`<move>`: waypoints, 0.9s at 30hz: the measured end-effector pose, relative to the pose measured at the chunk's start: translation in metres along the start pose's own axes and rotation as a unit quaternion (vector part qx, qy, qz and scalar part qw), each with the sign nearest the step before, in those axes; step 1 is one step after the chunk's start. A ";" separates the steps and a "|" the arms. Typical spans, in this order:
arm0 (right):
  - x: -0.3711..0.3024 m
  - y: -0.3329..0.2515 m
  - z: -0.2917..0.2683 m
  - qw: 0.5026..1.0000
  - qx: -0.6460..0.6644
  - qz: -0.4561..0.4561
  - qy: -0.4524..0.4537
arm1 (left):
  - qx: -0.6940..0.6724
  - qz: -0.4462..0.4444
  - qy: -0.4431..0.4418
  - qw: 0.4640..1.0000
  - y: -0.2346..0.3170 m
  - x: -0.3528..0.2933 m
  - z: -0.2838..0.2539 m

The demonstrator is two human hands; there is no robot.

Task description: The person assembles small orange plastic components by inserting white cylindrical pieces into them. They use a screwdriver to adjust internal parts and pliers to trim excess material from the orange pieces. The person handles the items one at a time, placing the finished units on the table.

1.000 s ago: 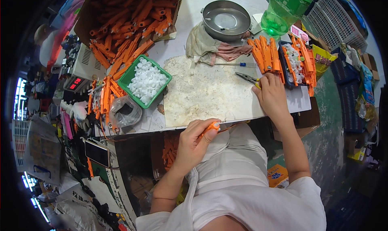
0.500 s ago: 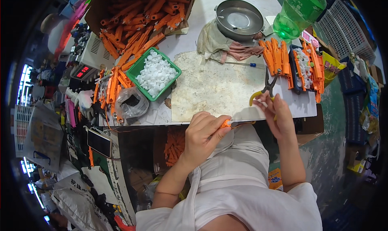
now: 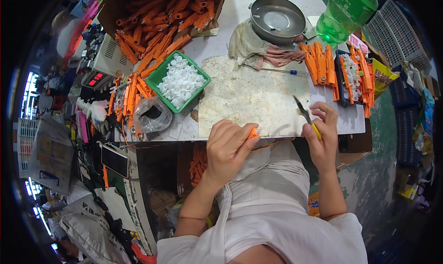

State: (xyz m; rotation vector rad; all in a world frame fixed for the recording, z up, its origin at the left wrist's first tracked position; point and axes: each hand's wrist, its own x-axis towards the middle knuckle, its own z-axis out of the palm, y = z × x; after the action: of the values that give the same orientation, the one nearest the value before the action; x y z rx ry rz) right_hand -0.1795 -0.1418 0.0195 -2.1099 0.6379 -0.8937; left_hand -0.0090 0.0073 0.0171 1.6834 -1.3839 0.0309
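Note:
My left hand (image 3: 225,146), at the table's front edge, is closed around an orange plastic piece (image 3: 253,133). Only the piece's end shows, with a small pale tip beyond my thumb and index finger; the rest is hidden in the palm. To the right, my right hand (image 3: 326,137) grips a pair of pliers (image 3: 316,130) by yellow handles. Their dark jaws (image 3: 302,109) point up and to the left, apart from the orange piece. Between and beyond both hands lies a stained pale board (image 3: 251,100).
A green basket (image 3: 155,89) of white plastic parts stands left, near a clear plastic bag (image 3: 154,118). Behind it, orange parts (image 3: 161,21) spill from a box. A metal pan (image 3: 278,20), a rag (image 3: 247,45), a pen (image 3: 281,71), orange parts (image 3: 318,65) and a green bottle (image 3: 344,17) occupy the back right.
The pliers have swung from pointing up and right to pointing up and left, and my right fingers have curled around the handles. My left hand has shifted slightly left and up, still holding the orange piece.

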 end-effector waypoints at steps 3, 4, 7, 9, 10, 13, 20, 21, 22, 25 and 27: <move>-0.005 0.008 0.001 0.920 0.353 0.143 -0.094 | -0.004 0.002 -0.005 1.000 0.001 0.003 0.002; -0.008 0.013 0.002 0.865 0.446 0.201 -0.115 | -0.001 0.001 -0.005 1.000 0.001 0.003 0.002; -0.016 0.014 0.010 0.802 0.525 0.227 -0.175 | 0.023 0.014 0.011 1.000 0.000 0.004 0.000; -0.019 0.007 0.013 0.806 0.516 0.223 -0.187 | 0.040 0.020 0.020 0.999 -0.002 0.004 -0.002; -0.018 -0.001 0.014 0.805 0.521 0.210 -0.190 | 0.045 0.020 0.020 0.999 -0.002 0.005 -0.003; -0.021 0.000 0.025 0.755 0.595 0.198 -0.190 | 0.052 0.023 0.022 0.998 -0.004 0.004 -0.003; -0.025 -0.015 0.022 0.935 0.263 0.156 -0.182 | 0.073 0.033 0.031 0.996 -0.005 0.004 -0.003; -0.025 -0.019 0.024 0.950 0.217 0.143 -0.173 | 0.088 0.035 0.031 0.995 -0.005 0.003 -0.004; -0.026 -0.023 0.025 0.963 0.170 0.129 -0.163 | 0.101 0.038 0.031 0.994 -0.004 0.003 -0.004; -0.028 -0.030 0.031 0.986 0.069 0.080 -0.130 | 0.135 0.048 0.033 0.989 -0.004 0.003 -0.003; -0.029 -0.032 0.033 0.991 0.034 0.059 -0.118 | 0.152 0.050 0.039 0.986 -0.003 0.003 -0.002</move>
State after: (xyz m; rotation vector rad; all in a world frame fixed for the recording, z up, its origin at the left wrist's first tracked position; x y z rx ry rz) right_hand -0.1674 -0.0889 0.0176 -2.0530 0.5928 -0.5820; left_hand -0.0043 0.0058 0.0178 1.8370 -1.4589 0.3782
